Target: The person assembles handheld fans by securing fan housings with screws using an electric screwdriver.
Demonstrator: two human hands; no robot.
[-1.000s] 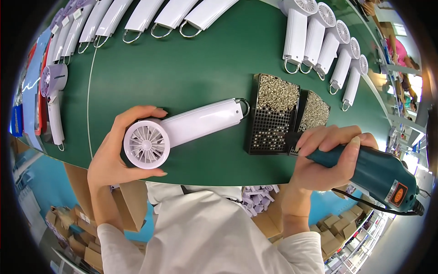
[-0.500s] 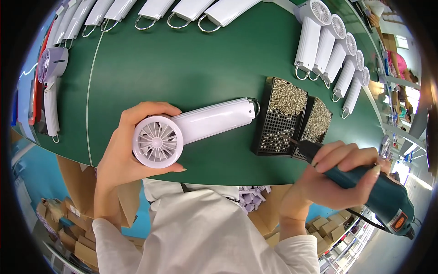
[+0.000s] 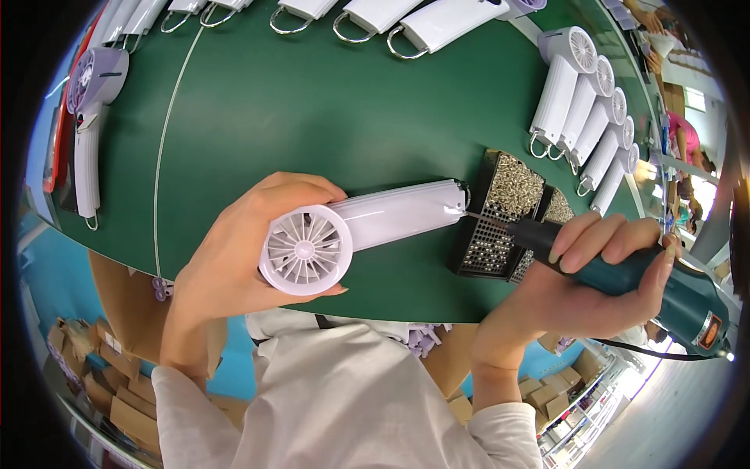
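Observation:
My left hand (image 3: 234, 242) is wrapped round the round head of a pale lilac handheld fan (image 3: 391, 220). The fan's handle points right, with a metal loop at its far end partly hidden. In my right hand (image 3: 594, 273) is a dark green electric screwdriver (image 3: 637, 293), its thin bit reaching left to the handle's end, by the small hole there. Whether a screw sits on the tip is too small to tell. Just beneath the bit stands a black screw tray (image 3: 488, 246) with small silver screws heaped and seated in its holes.
Several white fans (image 3: 558, 102) lie in a row at the right, and more white handles (image 3: 445, 27) line the far edge. Another lilac fan (image 3: 87, 141) lies at the left on the green table (image 3: 258, 117). Cardboard boxes (image 3: 129, 406) are below the table; people sit far right.
The screwdriver bit has left the tray's screw holes and come to the end of the fan's handle. Head movement has shifted the whole view; both hands keep their hold.

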